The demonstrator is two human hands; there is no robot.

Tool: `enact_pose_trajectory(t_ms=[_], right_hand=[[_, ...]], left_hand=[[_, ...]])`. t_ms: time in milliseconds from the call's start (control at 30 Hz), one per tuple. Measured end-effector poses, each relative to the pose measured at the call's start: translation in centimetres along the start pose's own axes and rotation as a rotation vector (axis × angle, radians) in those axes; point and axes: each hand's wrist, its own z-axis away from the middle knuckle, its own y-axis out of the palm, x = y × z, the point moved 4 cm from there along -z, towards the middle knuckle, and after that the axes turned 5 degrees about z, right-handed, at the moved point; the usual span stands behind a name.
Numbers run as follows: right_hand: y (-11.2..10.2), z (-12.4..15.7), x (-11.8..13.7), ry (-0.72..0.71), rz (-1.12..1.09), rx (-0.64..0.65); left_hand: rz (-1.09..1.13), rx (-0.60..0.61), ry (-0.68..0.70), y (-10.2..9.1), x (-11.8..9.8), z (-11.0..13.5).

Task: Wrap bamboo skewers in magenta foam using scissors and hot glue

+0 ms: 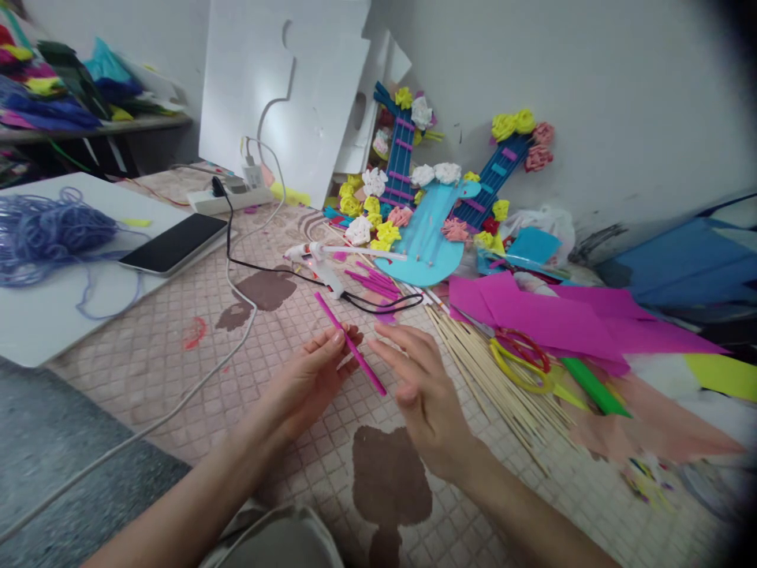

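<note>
A thin magenta paper-wrapped stick (371, 374) is pinched between the thumb and fingers of my left hand (319, 363), slanting down to the right over the table. Just right of it is my right hand (426, 386), its fingers apart and holding nothing that I can see. Beyond the hands, several more magenta sticks (372, 282) lie in a small pile. Beside them a white hot glue gun (325, 276) with a black cord rests on the tabletop. Bare wooden skewers (497, 379) spread out to the right of my right hand.
Scissors with red and yellow handles (523, 363) lie on the skewers, near magenta paper (532, 315). Blue guitar-shaped crafts (426, 237) with paper flowers lean at the wall. Leftward are a phone (177, 243), purple yarn (53, 233), a power strip (228, 197) and a white cable (195, 386).
</note>
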Motion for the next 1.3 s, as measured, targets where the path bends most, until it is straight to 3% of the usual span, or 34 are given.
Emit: enact_pose_trajectory(t_ms=[167, 267, 367, 467, 600, 700, 800, 867, 967, 1033, 1167, 1300], right_hand=[[1.5, 0.4, 0.8, -0.151, 0.141, 0.188], [1.0, 0.6, 1.0, -0.183, 0.064, 0.141], [0.3, 0.5, 0.3, -0.024, -0.04, 0.028], [0.8, 0.5, -0.1, 0.048, -0.064, 0.059], [1.6, 0.8, 0.3, -0.074, -0.025, 0.167], [1.2, 0.9, 0.6, -0.128, -0.039, 0.105], [0.6, 0.9, 0.3, -0.031, -0.061, 0.015], [0.8, 0.9, 0.2, -0.002, -0.055, 0.04], [1.0, 0.9, 0.7, -0.108, -0.08, 0.085], [0.7, 0.9, 0.9, -0.135, -0.129, 0.03], [0.2, 0.9, 0.2, 0.077, -0.202, -0.086], [0.8, 1.0, 0.0, 0.128, -0.204, -0.033]], left_hand=[[-0.007, -0.003, 0.014, 0.0, -0.1, 0.1], [0.021, -0.034, 0.017, -0.2, -0.5, 0.0], [0.074, -0.023, 0.019, -0.3, -0.6, -0.1], [0.091, 0.007, -0.003, -0.2, -0.4, -0.3], [0.112, -0.042, 0.024, -0.3, -0.5, -0.4], [0.145, -0.08, 0.041, -0.2, -0.9, -0.4], [0.165, -0.085, 0.02, 0.0, -1.1, -0.2], [0.176, -0.079, 0.012, 0.1, -1.0, -0.2], [0.204, -0.084, 0.034, 0.2, -1.2, -0.3], [0.224, -0.089, 0.051, 0.3, -1.3, -0.4], [0.241, -0.062, 0.036, 0.4, -1.3, -0.3], [0.227, -0.016, 0.045, 0.4, -1.2, -0.3]])
